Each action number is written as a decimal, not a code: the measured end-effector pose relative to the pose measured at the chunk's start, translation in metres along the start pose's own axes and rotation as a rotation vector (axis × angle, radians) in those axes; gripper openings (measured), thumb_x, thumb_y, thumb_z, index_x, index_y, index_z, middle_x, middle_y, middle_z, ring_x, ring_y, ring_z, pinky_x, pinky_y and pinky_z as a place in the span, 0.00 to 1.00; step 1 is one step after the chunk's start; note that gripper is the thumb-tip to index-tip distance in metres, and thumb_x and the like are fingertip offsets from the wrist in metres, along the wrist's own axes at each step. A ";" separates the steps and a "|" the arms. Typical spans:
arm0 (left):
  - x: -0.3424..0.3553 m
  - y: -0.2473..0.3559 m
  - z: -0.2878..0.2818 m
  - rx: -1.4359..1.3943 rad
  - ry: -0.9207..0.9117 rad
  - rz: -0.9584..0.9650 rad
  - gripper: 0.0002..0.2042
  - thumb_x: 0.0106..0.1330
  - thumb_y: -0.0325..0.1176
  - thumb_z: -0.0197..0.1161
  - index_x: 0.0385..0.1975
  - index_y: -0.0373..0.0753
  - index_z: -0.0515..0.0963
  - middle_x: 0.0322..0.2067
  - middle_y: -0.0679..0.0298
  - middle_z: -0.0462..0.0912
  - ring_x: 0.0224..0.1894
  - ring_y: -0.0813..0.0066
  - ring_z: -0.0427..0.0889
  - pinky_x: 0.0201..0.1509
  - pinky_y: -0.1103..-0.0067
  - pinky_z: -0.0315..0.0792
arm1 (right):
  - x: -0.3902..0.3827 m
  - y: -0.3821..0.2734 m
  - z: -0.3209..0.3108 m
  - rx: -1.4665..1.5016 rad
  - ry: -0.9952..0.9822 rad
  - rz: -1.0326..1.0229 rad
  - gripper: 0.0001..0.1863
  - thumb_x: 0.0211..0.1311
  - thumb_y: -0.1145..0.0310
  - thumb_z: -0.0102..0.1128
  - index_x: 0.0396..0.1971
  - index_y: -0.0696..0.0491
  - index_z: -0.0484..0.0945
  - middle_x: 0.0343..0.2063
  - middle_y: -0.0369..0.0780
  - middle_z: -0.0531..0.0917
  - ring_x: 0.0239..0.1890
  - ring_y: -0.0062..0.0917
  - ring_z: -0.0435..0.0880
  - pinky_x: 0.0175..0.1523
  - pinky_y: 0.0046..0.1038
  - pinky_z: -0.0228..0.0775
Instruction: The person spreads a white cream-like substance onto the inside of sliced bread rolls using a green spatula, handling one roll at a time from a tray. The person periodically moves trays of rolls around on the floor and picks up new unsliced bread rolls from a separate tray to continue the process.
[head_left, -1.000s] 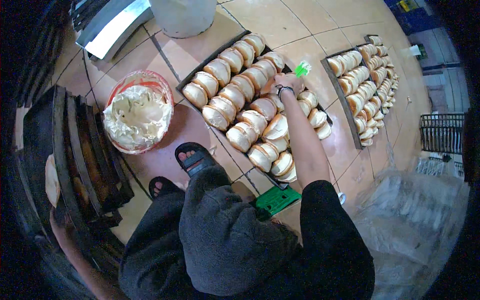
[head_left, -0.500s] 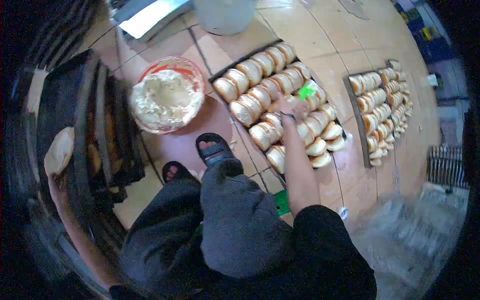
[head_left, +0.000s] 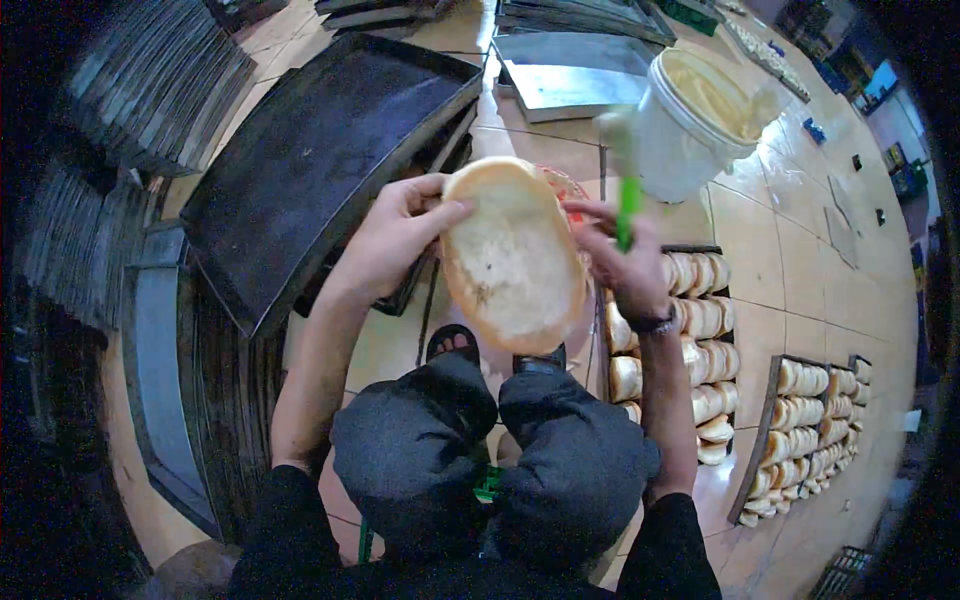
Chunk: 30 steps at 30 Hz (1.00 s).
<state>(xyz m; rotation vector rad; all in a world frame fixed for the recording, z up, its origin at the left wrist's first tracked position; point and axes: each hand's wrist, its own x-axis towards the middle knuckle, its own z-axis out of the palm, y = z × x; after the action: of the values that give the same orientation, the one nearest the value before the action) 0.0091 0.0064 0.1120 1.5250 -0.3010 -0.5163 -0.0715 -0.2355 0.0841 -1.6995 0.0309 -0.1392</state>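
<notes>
In front of me my left hand [head_left: 395, 240] grips the left edge of a pale, oval bread piece [head_left: 510, 275], its broad flat face upward. My right hand [head_left: 625, 270] is closed round a green-handled spatula [head_left: 628, 205], with its fingers at the bread's right edge; the spatula's head is blurred. A red bowl [head_left: 565, 185] is mostly hidden behind the bread. Below right stands a tray [head_left: 725, 250] of rows of cream-coated buns.
A dark empty baking tray [head_left: 310, 160] lies at upper left, beside stacked trays [head_left: 150, 85]. A white bucket [head_left: 670, 150] stands behind my right hand, near a metal pan [head_left: 545, 70]. More bun trays [head_left: 775, 395] lie at far right on the tiled floor.
My left hand has lifted the bread from the left side to the middle. My right hand has left the bun tray with the spatula and come beside it. The view has swung leftward.
</notes>
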 end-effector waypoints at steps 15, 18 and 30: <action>-0.006 -0.025 -0.009 -0.170 -0.308 -0.065 0.22 0.55 0.21 0.58 0.53 0.29 0.70 0.44 0.53 0.80 0.45 0.69 0.81 0.49 0.76 0.76 | -0.012 0.017 -0.012 0.637 -0.220 0.203 0.18 0.52 0.70 0.50 0.41 0.62 0.78 0.24 0.38 0.80 0.09 0.09 0.58 0.13 0.16 0.46; -0.012 -0.036 0.000 -0.458 -0.341 -0.291 0.22 0.57 0.27 0.63 0.52 0.26 0.70 0.43 0.59 0.80 0.42 0.77 0.80 0.48 0.80 0.74 | -0.002 0.013 -0.005 0.417 -0.308 0.174 0.18 0.47 0.69 0.50 0.37 0.62 0.78 0.26 0.39 0.82 0.14 0.12 0.66 0.19 0.15 0.57; -0.045 -0.128 -0.052 -0.729 -0.020 -0.021 0.27 0.58 0.23 0.60 0.58 0.29 0.60 0.52 0.53 0.74 0.53 0.64 0.77 0.57 0.69 0.72 | 0.059 0.134 -0.060 -1.126 -0.121 -0.045 0.10 0.60 0.64 0.55 0.38 0.50 0.80 0.31 0.49 0.83 0.34 0.39 0.83 0.39 0.41 0.74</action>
<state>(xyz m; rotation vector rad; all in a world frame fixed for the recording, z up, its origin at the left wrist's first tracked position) -0.0211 0.0779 -0.0106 0.8155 -0.0896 -0.5766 -0.0114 -0.3185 -0.0360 -2.8314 -0.0273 -0.0442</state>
